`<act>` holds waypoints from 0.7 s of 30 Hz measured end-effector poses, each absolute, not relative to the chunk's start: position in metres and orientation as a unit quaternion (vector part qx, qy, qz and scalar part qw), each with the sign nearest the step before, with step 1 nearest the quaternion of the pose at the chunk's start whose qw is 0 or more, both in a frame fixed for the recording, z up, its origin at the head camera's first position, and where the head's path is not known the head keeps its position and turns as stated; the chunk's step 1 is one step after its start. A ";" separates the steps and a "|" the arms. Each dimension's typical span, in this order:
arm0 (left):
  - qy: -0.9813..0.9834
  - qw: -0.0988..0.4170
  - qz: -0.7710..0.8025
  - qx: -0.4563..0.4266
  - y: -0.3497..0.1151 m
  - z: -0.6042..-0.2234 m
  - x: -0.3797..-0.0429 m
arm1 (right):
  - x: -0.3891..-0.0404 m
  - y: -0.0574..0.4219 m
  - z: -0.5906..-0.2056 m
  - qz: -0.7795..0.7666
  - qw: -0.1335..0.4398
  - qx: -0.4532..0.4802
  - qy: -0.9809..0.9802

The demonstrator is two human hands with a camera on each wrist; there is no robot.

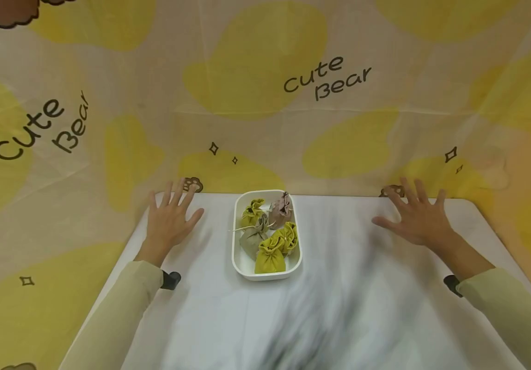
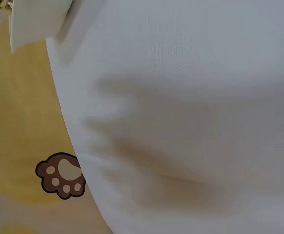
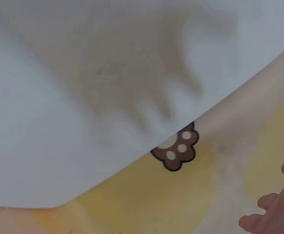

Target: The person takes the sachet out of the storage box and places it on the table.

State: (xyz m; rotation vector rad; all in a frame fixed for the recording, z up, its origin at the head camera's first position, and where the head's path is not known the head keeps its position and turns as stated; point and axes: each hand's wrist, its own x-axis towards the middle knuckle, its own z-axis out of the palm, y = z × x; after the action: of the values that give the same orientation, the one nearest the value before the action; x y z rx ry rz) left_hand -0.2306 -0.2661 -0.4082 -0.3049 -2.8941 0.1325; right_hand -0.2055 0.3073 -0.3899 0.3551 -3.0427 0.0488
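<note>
In the head view my left hand hovers over the table's left side, palm down with fingers spread, holding nothing. My right hand is spread the same way over the right side; its fingertips show at the lower right of the right wrist view. Between the hands stands a white tray of small drawstring pouches: a yellow-green pouch in front, a grey-green pouch beside it, a mauve pouch at the back right, and another yellow-green pouch at the back left. Neither hand touches the tray.
The white table meets a yellow-patterned cloth along its back edge. A dark blurred shape crosses the front of the head view. Hand shadows fall on the tabletop in both wrist views.
</note>
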 end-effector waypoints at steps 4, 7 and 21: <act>-0.986 0.113 0.050 -0.114 -0.259 -0.405 -0.229 | -0.203 0.297 -0.387 0.006 0.059 0.145 -0.988; -0.986 0.107 0.050 -0.122 -0.252 -0.404 -0.227 | -0.202 0.287 -0.384 0.005 0.061 0.161 -0.985; -0.974 0.122 0.035 -0.190 -0.224 -0.400 -0.213 | -0.194 0.237 -0.381 0.059 0.078 0.244 -0.965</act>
State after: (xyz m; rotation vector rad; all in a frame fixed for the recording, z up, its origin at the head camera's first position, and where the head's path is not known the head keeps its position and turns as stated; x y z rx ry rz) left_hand -0.2130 -0.2236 -0.3996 -0.5535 -2.8409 0.1027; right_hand -0.1938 0.2374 -0.3810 0.7319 -2.8893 0.1772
